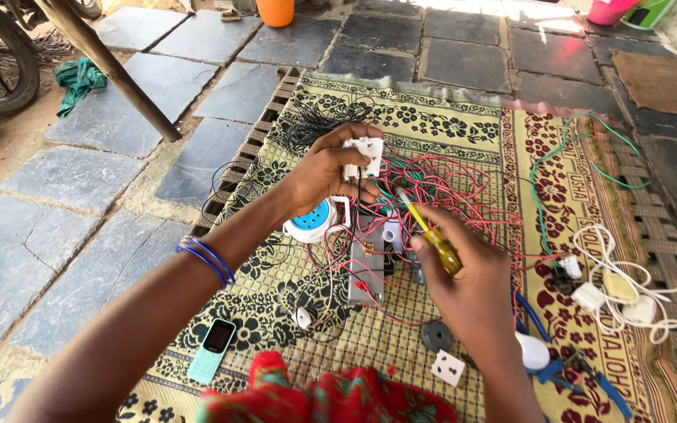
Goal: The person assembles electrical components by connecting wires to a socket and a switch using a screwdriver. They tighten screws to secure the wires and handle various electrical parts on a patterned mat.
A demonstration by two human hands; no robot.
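Stone-paved yard, patterned floor mat spread over it. Left hand, fingers curled shut around a white switch socket, holds it up above a tangle of red wires; right hand is closed on a yellow-handled screwdriver, tip aimed toward the socket. Just below sit a blue-and-white cord reel and grey metal box; mobile phone lies near the left forearm, white cables off right.

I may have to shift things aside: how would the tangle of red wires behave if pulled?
The red wires look thin and floppy, so they would likely sag and trail. They loop over the grey box and lead toward the white socket in the left hand, so pulling probably drags those along. Snagging seems likely.
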